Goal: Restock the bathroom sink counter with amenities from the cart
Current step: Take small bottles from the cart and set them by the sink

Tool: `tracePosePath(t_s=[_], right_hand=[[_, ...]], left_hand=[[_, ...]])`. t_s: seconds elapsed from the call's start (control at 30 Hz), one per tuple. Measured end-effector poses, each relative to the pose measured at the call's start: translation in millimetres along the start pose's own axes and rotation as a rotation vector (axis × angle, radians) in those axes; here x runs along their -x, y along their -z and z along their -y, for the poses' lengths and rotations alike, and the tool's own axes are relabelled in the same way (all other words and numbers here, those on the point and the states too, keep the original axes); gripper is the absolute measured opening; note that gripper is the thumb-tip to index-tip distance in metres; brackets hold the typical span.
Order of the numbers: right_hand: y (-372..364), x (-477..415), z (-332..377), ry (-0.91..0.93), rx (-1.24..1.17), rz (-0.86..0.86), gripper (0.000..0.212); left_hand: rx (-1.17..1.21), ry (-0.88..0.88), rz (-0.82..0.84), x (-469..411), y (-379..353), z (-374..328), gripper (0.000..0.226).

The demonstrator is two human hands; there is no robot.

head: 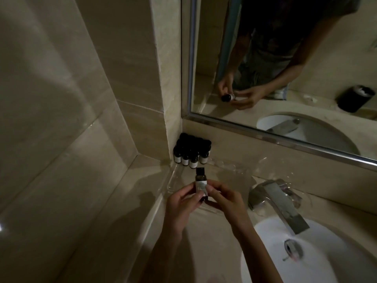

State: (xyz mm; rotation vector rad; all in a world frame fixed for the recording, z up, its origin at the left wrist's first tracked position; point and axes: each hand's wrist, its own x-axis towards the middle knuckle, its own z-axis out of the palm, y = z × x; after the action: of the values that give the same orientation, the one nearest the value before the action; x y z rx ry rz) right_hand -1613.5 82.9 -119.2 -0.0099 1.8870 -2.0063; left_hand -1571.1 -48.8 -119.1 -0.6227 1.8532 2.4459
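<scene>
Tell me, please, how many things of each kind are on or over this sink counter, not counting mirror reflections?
Small dark bottles in the corner cluster: count unclear, 4 front labels visible
Small dark bottle held by left hand and right hand: 1
Clear tray: 1
Faucet: 1
Sink basin: 1
Total: at least 8

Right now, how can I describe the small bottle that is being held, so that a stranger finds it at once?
Start at the mirror and go down to the counter corner, where a cluster of dark bottles stands against the wall. Just in front of it, above a clear tray, is the small bottle. Unlike its neighbours, it is alone and raised, held between the left hand and right hand.
</scene>
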Motion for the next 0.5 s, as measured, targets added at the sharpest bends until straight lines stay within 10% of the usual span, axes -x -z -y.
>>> tracePosePath(t_s=[0.5], right_hand=[[11.5, -50.2, -5.6, 0.067, 0.213, -0.11, 0.02]], left_hand=[[-0.069, 0.012, 0.009, -17.2, 9.4, 7.6, 0.033]])
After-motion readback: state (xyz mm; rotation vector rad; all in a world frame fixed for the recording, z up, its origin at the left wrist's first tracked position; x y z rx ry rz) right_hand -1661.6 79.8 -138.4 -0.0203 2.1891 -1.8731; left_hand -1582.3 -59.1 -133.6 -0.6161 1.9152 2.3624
